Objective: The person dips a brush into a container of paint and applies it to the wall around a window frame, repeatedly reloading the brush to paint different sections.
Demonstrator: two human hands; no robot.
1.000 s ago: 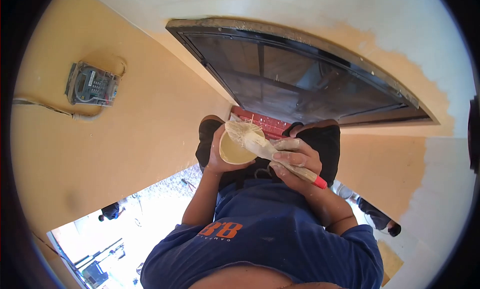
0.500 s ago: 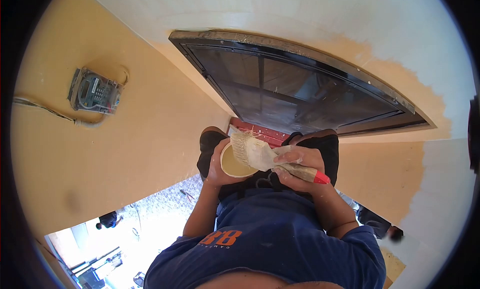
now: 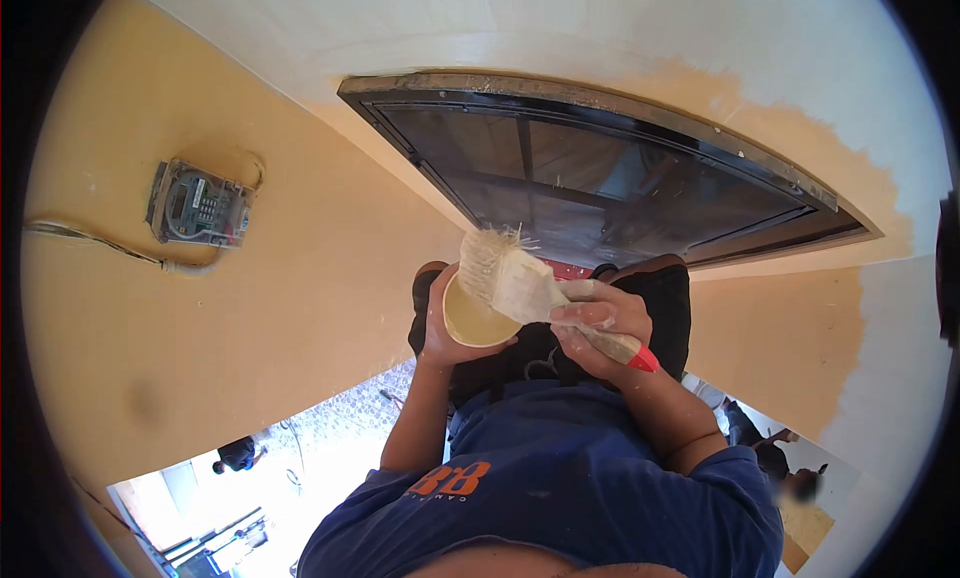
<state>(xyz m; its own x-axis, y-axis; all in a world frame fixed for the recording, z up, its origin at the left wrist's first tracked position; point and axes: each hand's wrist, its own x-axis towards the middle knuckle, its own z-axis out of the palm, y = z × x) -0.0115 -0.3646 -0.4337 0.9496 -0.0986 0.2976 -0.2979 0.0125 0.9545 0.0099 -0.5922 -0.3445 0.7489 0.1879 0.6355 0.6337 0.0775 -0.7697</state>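
Wrapped round a round tub [image 3: 480, 321] of pale cream paint is my left hand [image 3: 437, 328]; the tub's mouth tips toward me. My right hand [image 3: 603, 328] grips the handle of a wide paintbrush [image 3: 527, 286], its red handle end sticking out toward my forearm. Pale paint coats the bristles and ferrule, and some bristles splay outward. The bristles are over the far rim of the tub, clear of the paint inside. Pale smears mark the fingers of my right hand.
A dark-framed glass window [image 3: 600, 168] is set in the wall ahead, with fresh white paint [image 3: 620, 18] above it. An electric meter [image 3: 200, 206] with a cable hangs on the tan left wall. People [image 3: 238, 454] are below, left and right.
The brush has lifted slightly away from the tub's opening, its bristles now higher over the far rim. The tub has shifted a little to the right. The view has tilted slightly.
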